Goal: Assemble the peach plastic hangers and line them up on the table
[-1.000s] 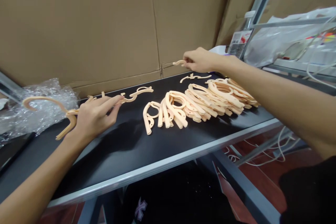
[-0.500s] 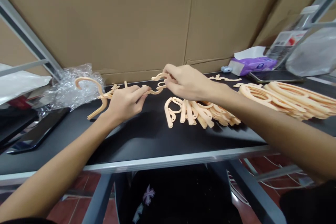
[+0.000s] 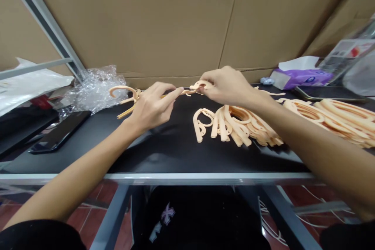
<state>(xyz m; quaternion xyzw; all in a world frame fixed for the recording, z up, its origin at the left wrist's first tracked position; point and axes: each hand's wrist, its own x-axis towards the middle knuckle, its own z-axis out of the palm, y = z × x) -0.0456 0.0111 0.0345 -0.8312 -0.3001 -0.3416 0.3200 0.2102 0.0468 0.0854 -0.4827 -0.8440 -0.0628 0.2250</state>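
Containers first: purple-and-white soft tissue packet [image 3: 307, 78], right of frame, white tissue [image 3: 299, 63] sticking out of its top; clear plastic bottle with red-and-white label [image 3: 347, 49], upper right, contents blurred; white plastic bag [image 3: 32, 80] at left, contents hidden, near crumpled clear plastic wrap [image 3: 90, 90]. Versus half a second ago: view swung left, so the pile of peach plastic hanger parts [image 3: 238, 119] and the black phone [image 3: 61, 131] sit farther right in frame; left index now stretched out straighter; peach hook-shaped piece [image 3: 123, 87] left of the left wrist looks lower and flatter. Left hand [image 3: 152, 103]: arm in from lower left, back of hand up, fingers pinching a thin peach plastic piece [image 3: 187, 91], center of frame. Right hand [image 3: 227, 85]: arm in from right edge, wrist bent down, fingers pinching a small curved peach plastic piece [image 3: 200, 84]. Both pieces overlap in view above the black counter [image 3: 164, 152]; can't tell if touching. Can't tell whether hook-shaped piece is gripped too.
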